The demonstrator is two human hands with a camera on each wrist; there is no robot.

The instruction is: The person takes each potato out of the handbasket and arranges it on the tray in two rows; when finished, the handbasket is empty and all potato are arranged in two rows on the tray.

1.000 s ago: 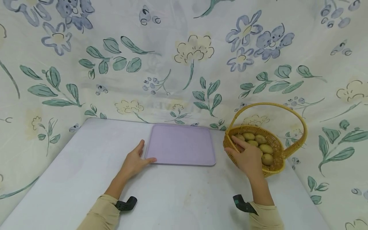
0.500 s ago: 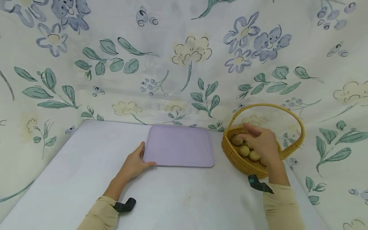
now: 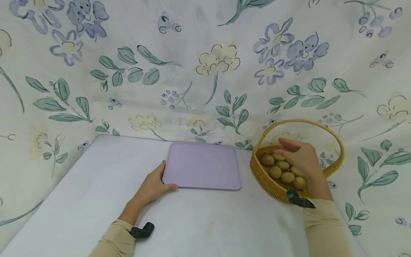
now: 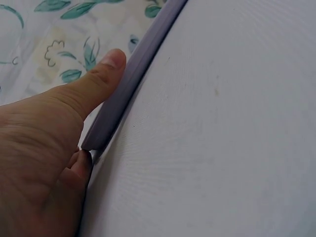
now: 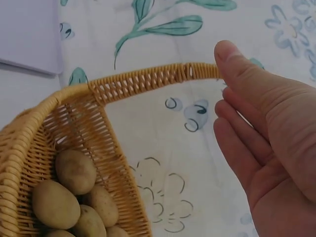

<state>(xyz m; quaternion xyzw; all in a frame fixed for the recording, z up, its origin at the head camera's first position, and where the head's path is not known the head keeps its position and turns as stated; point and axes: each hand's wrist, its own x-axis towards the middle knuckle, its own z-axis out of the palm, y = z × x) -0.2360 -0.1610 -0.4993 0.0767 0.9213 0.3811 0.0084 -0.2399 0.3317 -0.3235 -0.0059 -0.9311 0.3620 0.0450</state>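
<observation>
My left hand [image 3: 152, 184] rests at the near left corner of a flat lilac tray [image 3: 202, 166]. Its thumb lies along the tray's front edge and its fingers along the left side; in the left wrist view the thumb [image 4: 101, 76] touches the rim. A yellow wicker basket [image 3: 268, 182] with a tall hoop handle stands right of the tray, with several potatoes [image 3: 287, 177] in it. Over the basket's right part hovers my right hand [image 3: 303, 157], fingers loosely extended. Nothing is held by it in the right wrist view, where potatoes [image 5: 56, 204] lie below left.
The white table [image 3: 205, 221] stretches in front of the tray and to its left. A floral cloth [image 3: 179, 71] hangs behind and on both sides, close to the tray's back edge and the basket. Above the basket arches its handle [image 3: 298, 120], near my right hand.
My right hand has left the basket's left rim and moved right, over the basket, uncovering potatoes on the left. The left hand and the tray have stayed in place.
</observation>
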